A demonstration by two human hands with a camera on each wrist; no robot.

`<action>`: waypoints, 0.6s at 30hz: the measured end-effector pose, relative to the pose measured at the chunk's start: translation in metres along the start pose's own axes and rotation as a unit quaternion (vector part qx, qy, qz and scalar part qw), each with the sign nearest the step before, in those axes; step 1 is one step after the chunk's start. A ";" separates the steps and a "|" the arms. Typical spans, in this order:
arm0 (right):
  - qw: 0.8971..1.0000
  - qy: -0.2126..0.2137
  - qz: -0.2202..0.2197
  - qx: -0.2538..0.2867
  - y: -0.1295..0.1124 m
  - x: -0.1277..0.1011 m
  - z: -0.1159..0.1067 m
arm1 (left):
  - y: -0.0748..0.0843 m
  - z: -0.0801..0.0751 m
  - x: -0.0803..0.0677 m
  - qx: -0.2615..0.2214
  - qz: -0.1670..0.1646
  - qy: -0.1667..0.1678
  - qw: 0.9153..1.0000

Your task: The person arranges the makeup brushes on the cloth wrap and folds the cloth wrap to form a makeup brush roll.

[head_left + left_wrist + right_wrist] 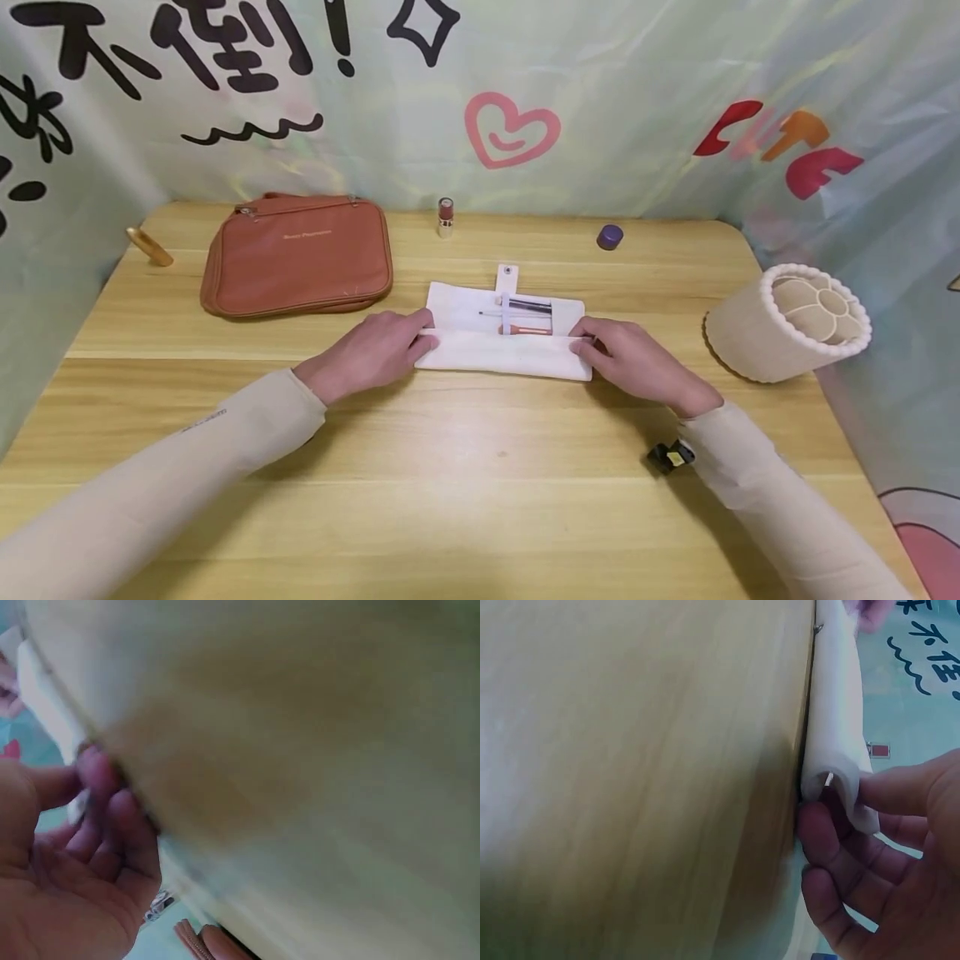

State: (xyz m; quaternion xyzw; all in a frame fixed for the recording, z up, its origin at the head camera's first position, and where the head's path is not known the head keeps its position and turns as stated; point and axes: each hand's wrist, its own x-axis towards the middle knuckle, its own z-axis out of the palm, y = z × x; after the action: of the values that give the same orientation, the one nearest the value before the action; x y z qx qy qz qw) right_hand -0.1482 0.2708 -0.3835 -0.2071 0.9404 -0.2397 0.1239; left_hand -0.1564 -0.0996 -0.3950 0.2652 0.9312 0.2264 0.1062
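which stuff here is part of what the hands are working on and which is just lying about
In hand:
- white fabric roll pouch, near flap folded up
- brushes strapped inside it
- left hand pinching its left end
- right hand pinching its right end

Lying about:
- brown zip bag
- lipstick
- purple cap
- gold tube
- cream divided holder, tipped on its side
- small black clip

The left wrist view was blurred throughout. The left hand [60, 870] ran off its edge, and the brown bag [206, 943] was cut off below.
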 end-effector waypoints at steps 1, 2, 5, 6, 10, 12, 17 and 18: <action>1.000 0.002 0.003 -0.001 0.000 0.000 0.001 | 0.000 0.001 0.002 0.002 -0.008 -0.004 1.000; 1.000 0.005 0.006 -0.002 0.000 0.000 0.001 | 0.000 0.002 0.003 0.003 -0.017 -0.008 1.000; 1.000 0.010 0.010 -0.010 0.000 0.002 0.003 | 0.002 0.003 0.006 0.002 -0.045 -0.016 0.999; 1.000 0.012 0.009 -0.013 0.000 0.002 0.004 | 0.002 0.003 0.007 0.003 -0.053 -0.018 0.998; 0.999 0.025 0.008 -0.018 0.001 0.001 0.006 | 0.004 0.002 0.010 0.002 -0.082 -0.030 0.996; 0.999 0.039 0.005 -0.021 0.002 0.001 0.007 | 0.004 0.001 0.010 0.014 -0.093 -0.029 0.995; 0.994 0.069 -0.045 -0.070 -0.001 -0.001 0.009 | 0.005 0.000 0.008 0.072 -0.078 0.009 0.994; 0.992 0.073 -0.062 -0.084 -0.002 -0.001 0.009 | 0.005 0.000 0.008 0.083 -0.064 0.023 0.994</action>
State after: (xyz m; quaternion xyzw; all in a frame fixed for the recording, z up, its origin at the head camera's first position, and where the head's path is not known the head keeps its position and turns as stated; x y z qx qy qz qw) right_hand -0.1432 0.2663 -0.3903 -0.2572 0.9490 -0.1812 0.0222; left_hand -0.1610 -0.0917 -0.3933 0.2081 0.9639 0.1474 0.0764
